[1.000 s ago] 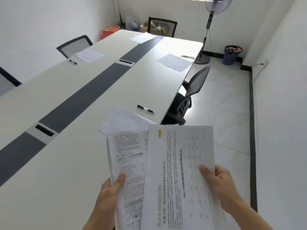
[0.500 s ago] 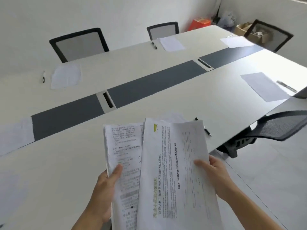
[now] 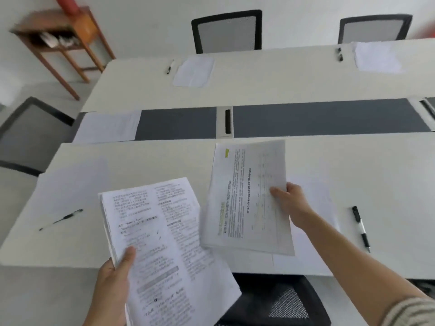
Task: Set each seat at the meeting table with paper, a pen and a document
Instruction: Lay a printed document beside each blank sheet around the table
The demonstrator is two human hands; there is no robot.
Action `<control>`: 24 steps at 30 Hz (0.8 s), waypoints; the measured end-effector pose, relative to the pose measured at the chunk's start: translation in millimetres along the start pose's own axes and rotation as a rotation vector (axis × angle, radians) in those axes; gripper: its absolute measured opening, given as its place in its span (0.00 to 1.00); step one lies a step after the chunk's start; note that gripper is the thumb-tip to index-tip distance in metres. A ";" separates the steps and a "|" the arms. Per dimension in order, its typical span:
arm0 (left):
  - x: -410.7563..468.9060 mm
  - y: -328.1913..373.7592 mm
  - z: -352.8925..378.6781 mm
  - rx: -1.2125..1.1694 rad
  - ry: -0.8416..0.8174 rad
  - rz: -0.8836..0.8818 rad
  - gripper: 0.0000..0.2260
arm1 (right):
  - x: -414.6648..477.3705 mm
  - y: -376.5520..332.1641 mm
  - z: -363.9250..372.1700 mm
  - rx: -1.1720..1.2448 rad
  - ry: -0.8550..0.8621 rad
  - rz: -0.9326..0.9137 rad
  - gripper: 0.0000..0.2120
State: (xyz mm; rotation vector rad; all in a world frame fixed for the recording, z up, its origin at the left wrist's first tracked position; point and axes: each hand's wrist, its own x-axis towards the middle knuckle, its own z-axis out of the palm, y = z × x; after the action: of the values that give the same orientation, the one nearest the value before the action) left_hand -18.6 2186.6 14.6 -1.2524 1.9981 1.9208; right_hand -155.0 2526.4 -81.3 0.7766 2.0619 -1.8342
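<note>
Head view: left hand [image 3: 113,285] grips the printed stack [image 3: 164,243], right hand [image 3: 292,205] pinches a document [image 3: 247,196] by its edge, which may slip

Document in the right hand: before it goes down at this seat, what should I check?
1. Document separated from the stack: ok. The right hand grips it alone, and the left hand holds the stack.
2. Blank paper at this seat: ok, it lies on the table.
3. Pen at this seat: ok, it lies to the right of the blank paper.
4. Document laid flat on the table: not ok, it is held above it.
5. Whether the document is one sheet or several: cannot tell.
</note>
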 end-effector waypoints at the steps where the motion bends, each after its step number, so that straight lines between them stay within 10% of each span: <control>1: -4.2 -2.4 -6.6 -0.005 0.043 0.001 0.08 | 13.4 7.5 11.6 -0.058 -0.011 0.026 0.07; 21: -17.4 -7.3 -21.6 -0.106 -0.080 0.023 0.13 | 25.0 51.9 53.5 -0.662 0.054 0.031 0.24; 24: -9.1 4.0 -16.2 -0.130 -0.172 0.023 0.14 | -21.7 19.7 48.3 -0.340 0.045 -0.084 0.21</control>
State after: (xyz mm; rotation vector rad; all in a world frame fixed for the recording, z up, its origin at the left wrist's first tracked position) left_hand -7.7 2176.3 26.3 -1.0533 1.8384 2.1201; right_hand -133.3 2475.7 -93.8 0.6512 2.3805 -1.4554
